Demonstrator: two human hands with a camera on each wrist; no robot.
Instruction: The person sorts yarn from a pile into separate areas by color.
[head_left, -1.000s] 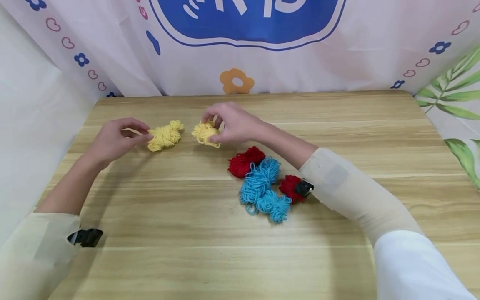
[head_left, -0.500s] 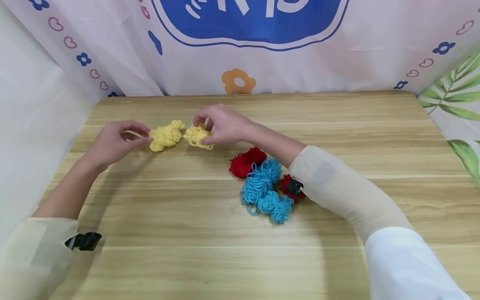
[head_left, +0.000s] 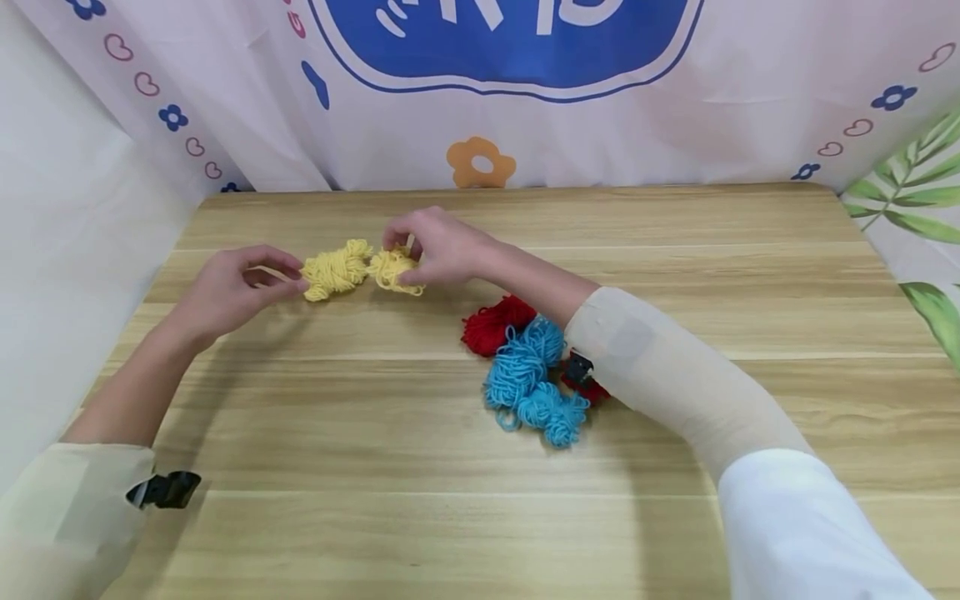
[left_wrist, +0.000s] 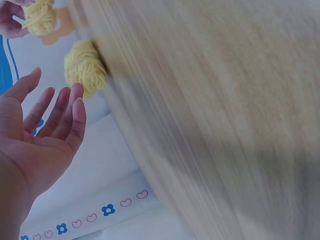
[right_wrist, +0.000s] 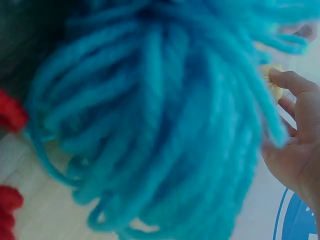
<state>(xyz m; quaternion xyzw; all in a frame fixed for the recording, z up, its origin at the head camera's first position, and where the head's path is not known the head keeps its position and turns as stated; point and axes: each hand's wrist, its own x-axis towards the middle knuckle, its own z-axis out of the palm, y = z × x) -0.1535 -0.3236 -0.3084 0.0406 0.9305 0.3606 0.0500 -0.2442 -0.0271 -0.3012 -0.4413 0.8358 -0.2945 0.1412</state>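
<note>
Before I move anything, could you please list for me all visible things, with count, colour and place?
Table: 1, light wood, in front of the person
Yellow yarn bundles: 2, yellow, far left part of the table
Blue yarn bundles: 2, light blue, right of centre
Red yarn bundles: 2, red, beside the blue ones; one partly hidden
Backdrop: 1, white with coloured prints, behind the table
Leaf print: count unclear, green, right edge
Wrist cameras: 2, black, one per forearm
Forearm covers: 2, cream, one per arm
Left hand: 1, bare, at the left yellow bundle
Right hand: 1, bare, holding the other
</note>
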